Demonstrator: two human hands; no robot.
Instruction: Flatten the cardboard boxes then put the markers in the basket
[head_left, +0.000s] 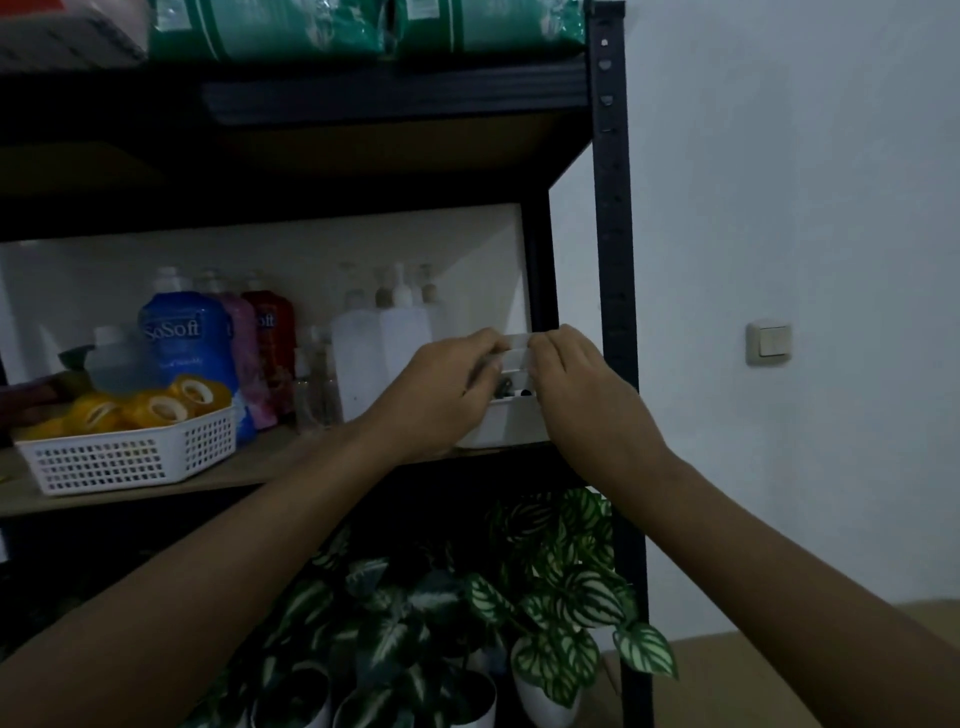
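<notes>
Black metal shelving rack (613, 218) stands against the pale wall, white rocker switch (770, 342) to its right. On the wooden middle shelf (249, 470): white perforated plastic basket (130, 457) at left front, yellow tape rolls (156, 405) in it. Blue SoSoft refill pouch (182, 338) just behind the basket, white plastic jugs (379, 343) further right. Small white plastic tub (506, 423) at the shelf's right end, both hands over it. Green wrapped packs (322, 26) on the top shelf. Striped-leaf potted plants (519, 587) below the middle shelf.
</notes>
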